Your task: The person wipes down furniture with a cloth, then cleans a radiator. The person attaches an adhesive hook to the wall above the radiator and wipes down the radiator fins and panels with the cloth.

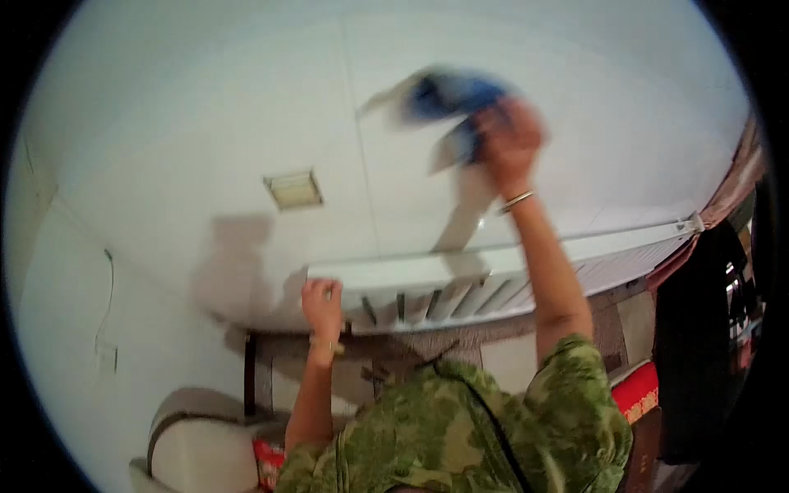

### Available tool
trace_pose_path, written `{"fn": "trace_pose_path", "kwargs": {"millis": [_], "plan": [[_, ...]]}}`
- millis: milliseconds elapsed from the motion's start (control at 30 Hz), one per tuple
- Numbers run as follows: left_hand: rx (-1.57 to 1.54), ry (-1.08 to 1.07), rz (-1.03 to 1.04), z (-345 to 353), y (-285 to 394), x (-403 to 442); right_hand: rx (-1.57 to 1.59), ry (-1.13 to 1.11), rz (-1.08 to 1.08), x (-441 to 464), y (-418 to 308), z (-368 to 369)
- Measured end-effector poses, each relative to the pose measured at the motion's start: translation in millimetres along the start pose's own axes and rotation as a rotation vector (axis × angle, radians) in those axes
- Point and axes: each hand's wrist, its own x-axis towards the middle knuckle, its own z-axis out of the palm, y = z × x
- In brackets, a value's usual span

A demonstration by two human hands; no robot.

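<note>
A blue cloth [452,94], smeared by motion, is in my right hand [514,140], against or close to the white wall [411,181]. Its loose end trails off to the left, and its shadow falls on the wall below. I cannot tell whether the whole cloth touches the surface. Lower down, my left hand [322,304] has its fingers curled at the left top corner of a long white radiator [411,271]. Bracelets show on both wrists.
A yellowish square fitting [294,190] is set in the wall. Thin cable [108,287] hangs on the left wall. A rounded chair back [201,440] stands at lower left, with red packaging [269,462] beside it. A pinkish curtain [735,181] and a red item [637,390] are at right.
</note>
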Motion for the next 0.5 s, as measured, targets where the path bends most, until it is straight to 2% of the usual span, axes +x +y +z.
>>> {"fn": "trace_pose_path", "kwargs": {"millis": [67,100,167,267,367,433,500], "plan": [[-0.01,-0.038,-0.081,3.3,-17.8,0.2,-0.022,0.126,0.246,-29.0,48.9,-13.6],[-0.043,-0.006,-0.091,4.2,-17.6,0.0,-0.006,0.1,0.362,-53.0,74.3,-15.9],[-0.09,-0.002,-0.121,2.8,-10.4,0.6,0.013,0.215,0.465,-67.1,78.8,-23.4],[-0.135,-0.005,-0.142,4.2,-7.3,2.8,0.036,0.248,0.557,-78.6,50.6,-20.2],[-0.159,-0.032,-0.22,0.2,-0.6,10.5,0.113,0.141,0.497,-93.4,7.8,-18.4],[-0.097,-0.025,-0.283,1.2,-2.3,17.7,0.131,-0.011,0.467,-104.5,-22.8,-22.3],[-0.047,-0.038,-0.253,-1.3,7.5,19.2,0.194,-0.063,0.339,-119.2,-46.1,-21.0]]}}
